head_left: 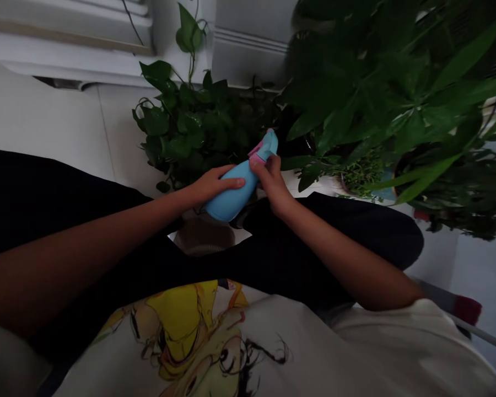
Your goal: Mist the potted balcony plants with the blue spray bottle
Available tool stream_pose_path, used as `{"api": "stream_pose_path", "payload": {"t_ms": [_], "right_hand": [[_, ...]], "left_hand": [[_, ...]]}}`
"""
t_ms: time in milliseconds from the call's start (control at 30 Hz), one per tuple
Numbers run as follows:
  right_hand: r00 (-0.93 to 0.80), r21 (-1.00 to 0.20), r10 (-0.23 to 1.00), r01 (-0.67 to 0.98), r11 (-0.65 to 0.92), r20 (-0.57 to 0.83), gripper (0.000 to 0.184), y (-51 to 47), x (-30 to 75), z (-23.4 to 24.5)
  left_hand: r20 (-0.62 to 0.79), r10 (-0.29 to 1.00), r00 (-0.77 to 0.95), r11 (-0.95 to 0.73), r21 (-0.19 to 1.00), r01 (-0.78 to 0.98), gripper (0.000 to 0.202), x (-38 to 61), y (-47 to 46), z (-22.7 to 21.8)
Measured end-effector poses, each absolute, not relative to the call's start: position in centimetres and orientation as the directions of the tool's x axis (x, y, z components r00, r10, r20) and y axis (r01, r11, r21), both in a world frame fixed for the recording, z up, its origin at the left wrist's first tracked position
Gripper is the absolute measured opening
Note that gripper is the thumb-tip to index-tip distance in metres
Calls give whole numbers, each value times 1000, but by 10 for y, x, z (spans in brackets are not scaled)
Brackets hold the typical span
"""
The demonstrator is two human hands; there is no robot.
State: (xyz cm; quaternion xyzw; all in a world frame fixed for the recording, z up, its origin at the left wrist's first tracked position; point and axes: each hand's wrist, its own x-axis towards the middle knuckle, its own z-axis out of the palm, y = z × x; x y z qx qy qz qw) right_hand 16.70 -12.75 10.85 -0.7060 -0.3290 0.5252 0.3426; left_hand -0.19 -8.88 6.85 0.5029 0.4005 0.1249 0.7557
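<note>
A blue spray bottle (231, 197) with a pink collar and a blue spray head is tilted in front of me, its top pointing up and to the right. My left hand (217, 184) wraps round the bottle's body, thumb lying along the near side. At the neck, just below the spray head, my right hand (271, 175) grips the bottle; some of its fingers are hidden behind it. Beyond the bottle grows a leafy trailing plant (190, 124) with dark green heart-shaped leaves. Its pot cannot be made out.
A large broad-leaved plant (413, 105) spreads over the upper right, with smaller potted greenery (361, 173) below it. White tiled floor (66, 121) lies to the left. My bent knees in dark trousers (355, 226) flank my arms.
</note>
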Motion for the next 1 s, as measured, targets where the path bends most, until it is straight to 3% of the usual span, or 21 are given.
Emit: {"api": "stream_pose_path", "payload": {"t_ms": [100,367,533,800,1000], "right_hand": [[216,-853,836,26,-522,-505,51,-116,169,109],[393,-861,794,13,-509,-463,15,-87,176,94],[476,-859,773,66,-508,-420,19,-79,178,89],[516,-877,753,9,-481,-408,19,-72,184,85],[490,-887,751,-109,-450,-442,11,-62,189,90]], "left_hand": [[-489,611,622,416,867,273,76,5,-83,70],[-511,547,663,530,825,199,71,27,-77,71],[-520,525,674,582,797,161,69,33,-72,71],[-489,536,688,561,815,143,62,39,-62,64],[-452,648,613,356,891,281,67,43,-58,58]]}}
